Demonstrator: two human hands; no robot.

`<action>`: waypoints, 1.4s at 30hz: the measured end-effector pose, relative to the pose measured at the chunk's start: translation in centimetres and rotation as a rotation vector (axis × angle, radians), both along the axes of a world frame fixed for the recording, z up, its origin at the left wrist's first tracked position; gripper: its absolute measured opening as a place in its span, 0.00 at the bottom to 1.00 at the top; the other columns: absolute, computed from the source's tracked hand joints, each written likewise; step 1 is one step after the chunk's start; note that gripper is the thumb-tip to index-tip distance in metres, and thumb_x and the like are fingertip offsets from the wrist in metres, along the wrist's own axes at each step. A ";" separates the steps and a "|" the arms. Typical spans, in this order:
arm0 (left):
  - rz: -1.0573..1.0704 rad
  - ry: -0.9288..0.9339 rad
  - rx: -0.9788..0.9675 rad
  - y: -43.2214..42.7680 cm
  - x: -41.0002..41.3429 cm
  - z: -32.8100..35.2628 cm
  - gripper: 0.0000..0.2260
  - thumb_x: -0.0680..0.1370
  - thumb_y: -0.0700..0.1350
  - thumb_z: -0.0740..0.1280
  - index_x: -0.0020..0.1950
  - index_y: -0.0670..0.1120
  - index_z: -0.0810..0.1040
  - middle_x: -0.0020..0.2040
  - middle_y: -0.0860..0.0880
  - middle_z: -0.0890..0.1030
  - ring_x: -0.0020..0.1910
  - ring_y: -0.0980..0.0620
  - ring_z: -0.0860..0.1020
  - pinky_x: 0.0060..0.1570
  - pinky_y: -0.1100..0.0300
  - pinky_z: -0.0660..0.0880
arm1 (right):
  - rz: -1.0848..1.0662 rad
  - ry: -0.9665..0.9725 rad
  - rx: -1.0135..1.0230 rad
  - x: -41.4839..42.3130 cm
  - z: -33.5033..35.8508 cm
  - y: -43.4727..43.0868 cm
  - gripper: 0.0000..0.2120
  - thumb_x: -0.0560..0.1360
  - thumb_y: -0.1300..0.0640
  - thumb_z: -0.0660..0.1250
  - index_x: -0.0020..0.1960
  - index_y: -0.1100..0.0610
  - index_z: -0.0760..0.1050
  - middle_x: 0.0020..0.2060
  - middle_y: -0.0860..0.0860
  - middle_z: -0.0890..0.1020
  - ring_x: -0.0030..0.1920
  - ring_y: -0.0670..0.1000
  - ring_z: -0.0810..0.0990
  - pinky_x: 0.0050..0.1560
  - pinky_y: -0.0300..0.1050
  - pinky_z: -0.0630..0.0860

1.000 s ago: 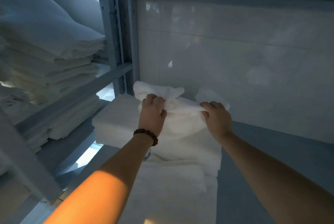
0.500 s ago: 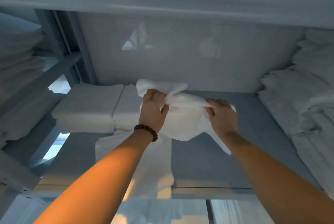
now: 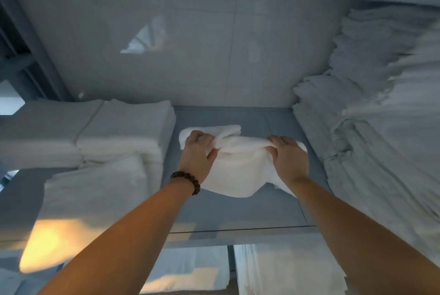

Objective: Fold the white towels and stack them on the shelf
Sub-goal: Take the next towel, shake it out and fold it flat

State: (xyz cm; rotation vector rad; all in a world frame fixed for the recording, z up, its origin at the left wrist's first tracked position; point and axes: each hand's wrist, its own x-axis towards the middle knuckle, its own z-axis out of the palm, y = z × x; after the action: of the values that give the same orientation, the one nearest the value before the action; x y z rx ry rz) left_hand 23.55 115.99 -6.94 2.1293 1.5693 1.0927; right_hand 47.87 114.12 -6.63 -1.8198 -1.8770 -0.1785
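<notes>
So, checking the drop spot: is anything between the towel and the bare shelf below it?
Nothing visible. Left hand and right hand grip the towel over bare shelf, between the left stacks and right pile.

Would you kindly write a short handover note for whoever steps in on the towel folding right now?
Hands: the left hand grips the bunched white towel at its left end; the right hand grips its right end.
Where: the towel is over the bare middle of the shelf, between the folded stacks at the left and a taller pile at the right.
Done: folded stacks sit on the shelf.
Left: fold this towel and stack it.
</notes>
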 end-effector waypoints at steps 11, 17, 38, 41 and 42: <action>0.101 0.027 -0.297 -1.3 4.0 -6.5 0.17 0.73 0.47 0.71 0.57 0.43 0.73 0.58 0.47 0.69 0.51 0.51 0.71 0.53 0.64 0.66 | 0.055 0.083 -0.183 5.2 -6.3 0.9 0.08 0.75 0.66 0.60 0.51 0.58 0.72 0.52 0.55 0.74 0.44 0.56 0.75 0.38 0.47 0.73; -0.051 0.307 -0.474 -2.6 2.6 -10.4 0.25 0.76 0.48 0.68 0.69 0.42 0.65 0.77 0.47 0.51 0.74 0.46 0.57 0.71 0.56 0.59 | 0.125 -0.031 -0.326 5.1 -10.6 0.2 0.12 0.76 0.64 0.60 0.57 0.59 0.76 0.59 0.58 0.73 0.61 0.59 0.72 0.55 0.53 0.74; -0.232 0.510 -0.258 -7.4 4.9 -14.9 0.18 0.77 0.54 0.62 0.66 0.50 0.72 0.67 0.51 0.71 0.67 0.50 0.65 0.64 0.55 0.61 | 0.411 -0.138 -0.415 -1.8 -13.0 -7.7 0.12 0.73 0.52 0.67 0.54 0.56 0.80 0.52 0.54 0.80 0.54 0.56 0.77 0.54 0.50 0.74; -0.221 0.526 -0.307 -7.7 5.0 -15.3 0.18 0.78 0.54 0.61 0.66 0.51 0.72 0.68 0.52 0.70 0.68 0.52 0.63 0.65 0.55 0.59 | 0.341 -0.224 -0.387 -2.5 -13.4 -8.1 0.09 0.62 0.53 0.77 0.40 0.52 0.82 0.39 0.49 0.82 0.42 0.51 0.81 0.41 0.42 0.78; -0.220 0.531 -0.313 -7.8 5.1 -15.3 0.17 0.77 0.53 0.61 0.65 0.51 0.72 0.67 0.53 0.71 0.68 0.52 0.64 0.64 0.55 0.59 | 0.300 -0.229 -0.378 -2.8 -13.4 -8.1 0.09 0.60 0.54 0.79 0.38 0.51 0.82 0.37 0.47 0.82 0.40 0.50 0.81 0.39 0.41 0.78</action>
State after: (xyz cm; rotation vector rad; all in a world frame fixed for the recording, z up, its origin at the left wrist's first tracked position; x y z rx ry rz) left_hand 28.67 108.14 -22.24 2.4018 1.5251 0.1941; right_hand 45.09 106.05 -20.04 -1.7771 -2.4550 0.0851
